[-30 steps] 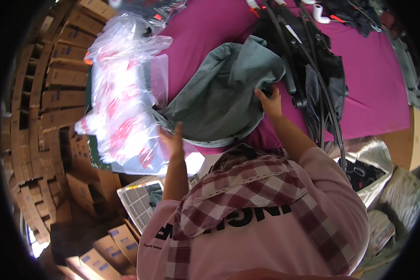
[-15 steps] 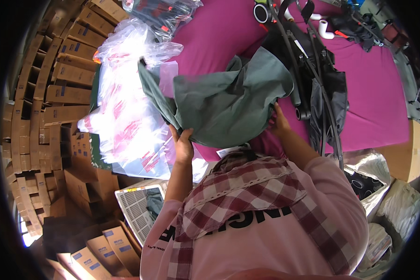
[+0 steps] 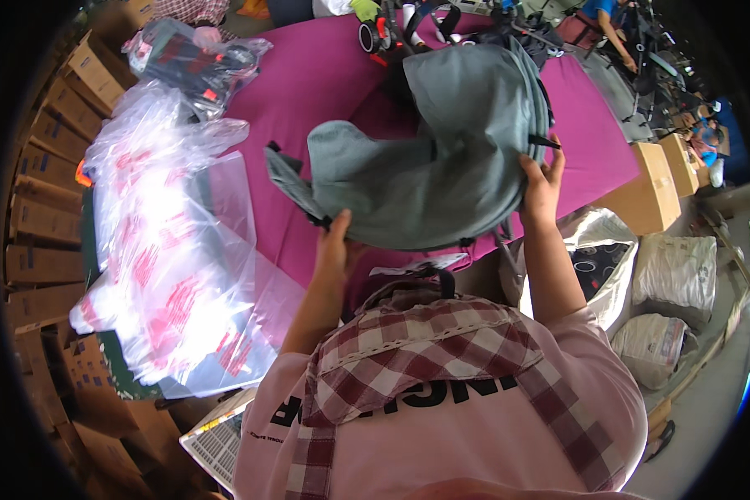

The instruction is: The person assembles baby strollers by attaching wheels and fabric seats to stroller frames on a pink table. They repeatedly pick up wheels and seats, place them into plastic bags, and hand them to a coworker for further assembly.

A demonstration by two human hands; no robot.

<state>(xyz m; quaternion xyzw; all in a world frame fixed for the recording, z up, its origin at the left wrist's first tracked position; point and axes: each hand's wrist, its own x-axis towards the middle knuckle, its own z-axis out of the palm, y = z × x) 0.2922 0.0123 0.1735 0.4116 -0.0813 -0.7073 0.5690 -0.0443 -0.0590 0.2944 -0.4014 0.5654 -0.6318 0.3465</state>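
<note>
A grey-green fabric canopy, likely for a stroller, spreads curved between my hands above a table with a magenta cloth. My left hand grips its lower left edge, near a narrow flap with dark ends. At the right rim, my right hand pinches the edge beside a black strip. Some of my fingers are hidden behind the fabric. Beyond the canopy stands a stroller frame with a black wheel, partly covered by it.
Clear plastic bags heap at the table's left, below a bagged dark item. Cartons line the left side. A white sack of wheels and a cardboard box stand at right. Other people work at the far edges.
My view has swung to the right. My right hand has risen along the canopy's right edge, and the canopy stands taller on that side, now covering more of the stroller frame.
</note>
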